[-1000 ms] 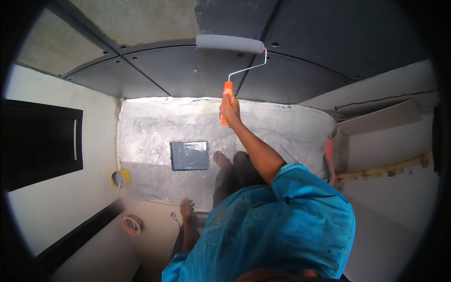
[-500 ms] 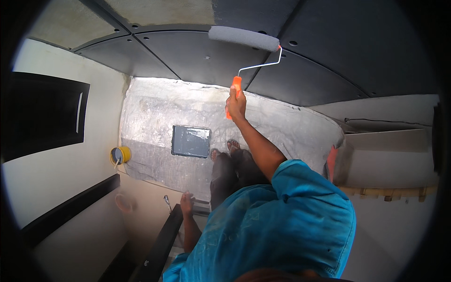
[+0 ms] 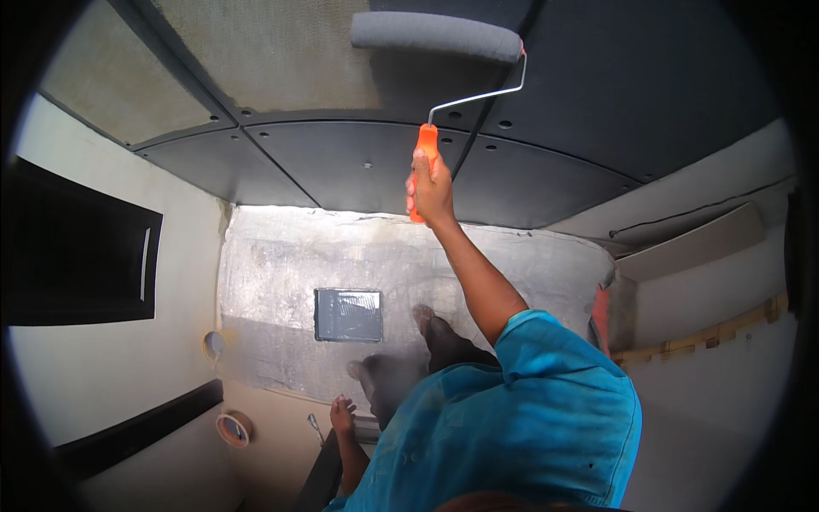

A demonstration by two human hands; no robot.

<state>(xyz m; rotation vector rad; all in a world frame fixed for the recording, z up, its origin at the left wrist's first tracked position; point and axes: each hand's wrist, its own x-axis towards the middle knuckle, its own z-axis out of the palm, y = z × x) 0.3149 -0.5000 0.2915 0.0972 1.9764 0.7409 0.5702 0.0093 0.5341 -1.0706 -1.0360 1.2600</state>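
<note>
My right hand (image 3: 433, 192) grips the orange handle of a paint roller (image 3: 435, 37), raised in front of me. The roller's long grey sleeve lies level across the upper wall panel, over the border between the dark grey paint (image 3: 444, 85) and the bare beige surface (image 3: 281, 68). Whether the sleeve presses on the wall cannot be made out. Low at my side, my left hand (image 3: 343, 414) hangs with loosely bent fingers, slightly apart, holding nothing visible. On the floor ahead of my feet lies a paint tray (image 3: 348, 316) with wet grey paint.
A pale dust sheet (image 3: 264, 264) covers the floor below the wall. At the left are a yellow bucket (image 3: 206, 346), a roll of tape (image 3: 223, 428) and what looks like a paintbrush (image 3: 316, 429). A dark-framed window (image 3: 85, 247) is in the left wall. A board (image 3: 695, 243) leans at the right.
My right hand has raised the roller from the panel seam onto the upper panel. The view has tilted upward, and one foot has shifted back. My left hand stays low.
</note>
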